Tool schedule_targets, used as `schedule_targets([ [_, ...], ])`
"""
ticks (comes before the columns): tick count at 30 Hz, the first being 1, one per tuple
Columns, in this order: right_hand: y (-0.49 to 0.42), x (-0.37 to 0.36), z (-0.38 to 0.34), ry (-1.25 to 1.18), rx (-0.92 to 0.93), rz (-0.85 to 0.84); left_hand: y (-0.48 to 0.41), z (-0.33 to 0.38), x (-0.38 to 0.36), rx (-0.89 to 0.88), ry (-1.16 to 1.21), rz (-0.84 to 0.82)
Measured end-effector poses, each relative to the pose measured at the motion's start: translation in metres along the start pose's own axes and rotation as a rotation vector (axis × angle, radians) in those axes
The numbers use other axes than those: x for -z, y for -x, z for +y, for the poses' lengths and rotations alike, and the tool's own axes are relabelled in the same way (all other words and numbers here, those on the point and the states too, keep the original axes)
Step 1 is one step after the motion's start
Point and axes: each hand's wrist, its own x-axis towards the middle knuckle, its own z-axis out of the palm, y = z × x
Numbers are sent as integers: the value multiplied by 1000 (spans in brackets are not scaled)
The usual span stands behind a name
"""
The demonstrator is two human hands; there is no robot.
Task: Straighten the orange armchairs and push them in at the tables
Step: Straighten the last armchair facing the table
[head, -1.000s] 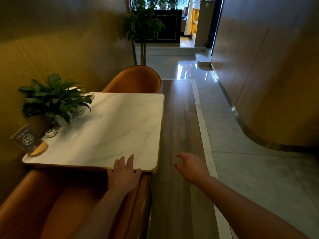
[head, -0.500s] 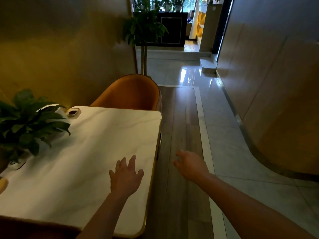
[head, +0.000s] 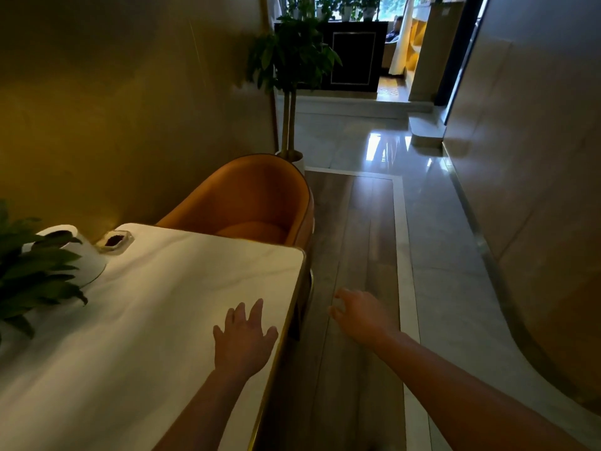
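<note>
Trouble is likeliest at the far end of the table [head: 156, 314]. The one orange armchair [head: 253, 203] stands there with its seat front tucked under the top and its aisle-side arm poking out past the table's gold edge. It looks turned slightly toward the aisle, so a shove on that arm alone would probably swing it askew rather than square it. A tree [head: 292, 56] in a pale pot stands just behind the backrest, and pulling the armchair back to straighten it could knock the pot. A hard push in could jolt the table and rock the plant [head: 32, 278] and the small dish [head: 115, 240] on its wall side.

The left hand [head: 244, 340] is over the table near its aisle edge, fingers straight and spread, gripping nothing. Whether the palm actually rests on the top cannot be told from this angle. The right hand [head: 357, 315] hangs over the wood floor [head: 364, 222] beside the table, fingers loosely curled and empty. Both hands are well short of the armchair.

Count: one armchair, one table, two hands, two plants counting the tree, one dish.
</note>
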Motion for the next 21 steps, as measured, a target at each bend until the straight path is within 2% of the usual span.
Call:
schedule_targets([
  [12, -220, 98, 104, 108, 188, -79, -168, 125, 7, 190, 25, 55],
  [21, -393, 117, 135, 140, 276, -134, -319, 168, 3, 253, 92, 64],
])
